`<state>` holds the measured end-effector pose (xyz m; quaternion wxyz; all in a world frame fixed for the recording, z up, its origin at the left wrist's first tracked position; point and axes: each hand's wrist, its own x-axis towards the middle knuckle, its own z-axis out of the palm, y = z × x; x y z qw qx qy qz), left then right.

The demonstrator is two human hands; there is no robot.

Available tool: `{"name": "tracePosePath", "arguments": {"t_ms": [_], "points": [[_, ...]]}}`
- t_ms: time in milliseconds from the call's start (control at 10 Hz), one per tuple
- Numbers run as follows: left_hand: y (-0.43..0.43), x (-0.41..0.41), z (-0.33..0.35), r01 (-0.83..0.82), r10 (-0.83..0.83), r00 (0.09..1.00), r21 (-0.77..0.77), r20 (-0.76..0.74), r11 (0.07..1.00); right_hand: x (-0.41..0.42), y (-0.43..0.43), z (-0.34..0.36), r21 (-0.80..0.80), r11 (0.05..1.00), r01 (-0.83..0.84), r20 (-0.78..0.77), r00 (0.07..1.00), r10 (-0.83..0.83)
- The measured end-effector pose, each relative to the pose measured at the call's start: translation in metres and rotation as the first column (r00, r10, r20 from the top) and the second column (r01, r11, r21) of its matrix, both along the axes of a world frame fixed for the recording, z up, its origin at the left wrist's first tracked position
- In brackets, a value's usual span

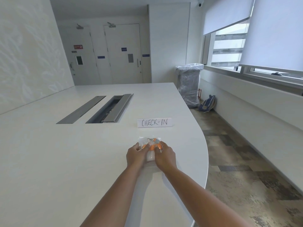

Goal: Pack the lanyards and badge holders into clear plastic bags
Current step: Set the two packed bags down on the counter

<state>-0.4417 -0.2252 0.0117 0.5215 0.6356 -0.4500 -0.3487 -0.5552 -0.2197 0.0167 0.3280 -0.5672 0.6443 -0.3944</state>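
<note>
1. white table (49, 161): fills the view from nine o'clock to the middle, with its curved edge at three o'clock.
2. closed grey hatch (81, 110): flush in the tabletop, at ten o'clock from the hands.
3. open cable tray (113, 107): just beside the hatch, at its three o'clock, lid raised.
4. left hand (136, 154): fingers curled round the nine o'clock side of the clear plastic bag (144, 140), thumb on top.
5. bag: on the table near the curved edge, between both hands; orange lanyard (152, 146) bunched inside, metal clip (150, 139) at its twelve o'clock; pale piece under it, cannot tell what.
6. check-in sign (155, 122): at twelve o'clock from the bag, apart from it.
7. right hand (164, 155): fingers curled over the bag's three o'clock side, gripping it.
8. plastic-wrapped bin (189, 86): on the floor beyond the table, at one o'clock.
9. blue backpack (207, 104): near the bin, at its four o'clock, by the wall.
</note>
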Motion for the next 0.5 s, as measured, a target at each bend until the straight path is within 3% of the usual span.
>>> {"name": "tracePosePath", "arguments": {"t_ms": [300, 500], "points": [[-0.009, 0.003, -0.010, -0.032, 0.032, 0.999, 0.022, -0.012, 0.999, -0.004, -0.005, 0.003, 0.026, 0.999, -0.020, -0.020, 1.000, 0.020], [-0.011, 0.011, 0.019, -0.148, 0.147, 0.988, 0.014, 0.055, 0.989, -0.017, -0.005, 0.013, 0.020, 1.000, -0.005, -0.037, 0.999, 0.005]]}}
